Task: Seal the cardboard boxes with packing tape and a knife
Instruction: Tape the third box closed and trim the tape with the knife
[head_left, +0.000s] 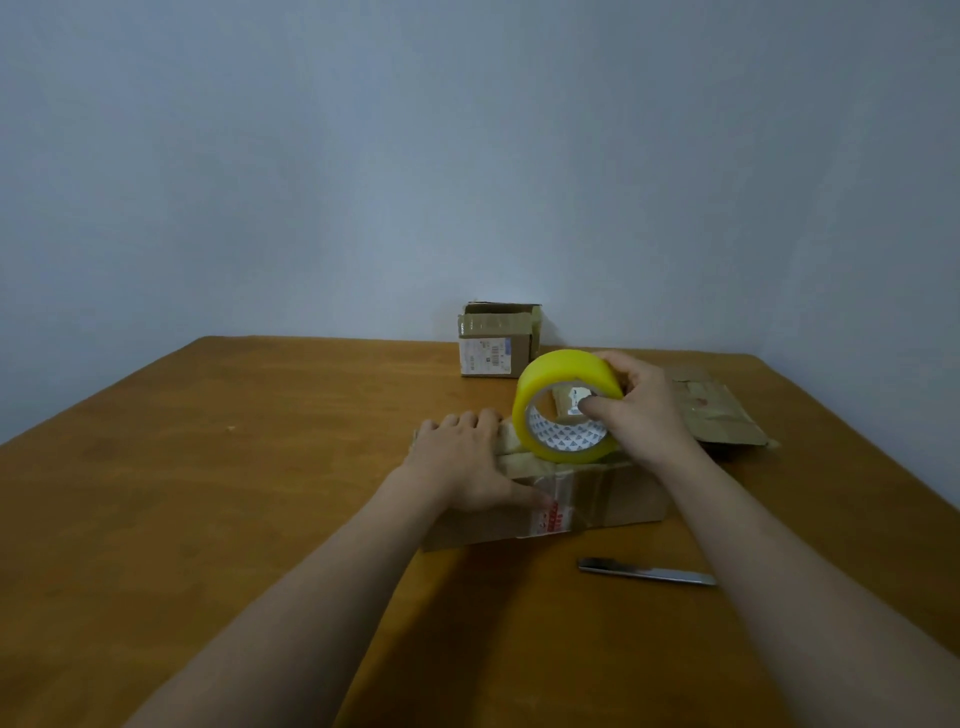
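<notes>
The left hand (462, 460), fingers straight, presses on top of the low brown cardboard box (613, 499). Just right of them, the right hand (641, 415) fingers grip the yellow packing-tape roll (563, 366), which stands upright on the box. A slim grey knife (647, 571) lies on the wooden surface (260, 467), nearer the person than the right fingers.

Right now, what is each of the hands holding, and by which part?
The right hand grips the yellow roll of packing tape at its right rim, thumb inside the core. The left hand holds nothing; it presses flat on the brown cardboard box.
</notes>
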